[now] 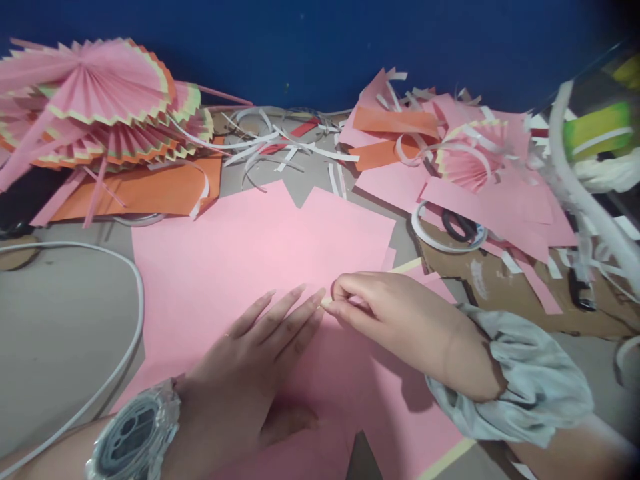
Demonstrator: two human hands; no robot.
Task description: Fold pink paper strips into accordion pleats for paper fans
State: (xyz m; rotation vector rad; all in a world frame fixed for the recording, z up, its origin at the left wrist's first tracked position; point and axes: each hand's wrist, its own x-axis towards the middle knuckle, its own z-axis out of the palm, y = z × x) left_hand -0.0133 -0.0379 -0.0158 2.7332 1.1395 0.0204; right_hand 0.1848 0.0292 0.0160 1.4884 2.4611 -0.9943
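Observation:
Large pink paper sheets (215, 260) lie in front of me, overlapping, with a pale yellow edge at the right. My left hand (265, 347) rests flat on the pink paper, its fingers stretched out. Close to those fingertips, my right hand (395, 317) is closed in a pinch against the paper. Something small and pale shows at its fingertips, but I cannot make out whether it is a nail or a held piece. A dark pointed object (363, 460) shows at the bottom edge.
Pleated pink paper fans (107, 83) are piled at the back left over orange paper (145, 190). White paper strips (280, 143) lie at the back. Pink scraps (505, 193) and a tape roll (450, 230) lie on cardboard (500, 287) at right. A white cable (139, 300) curves at left.

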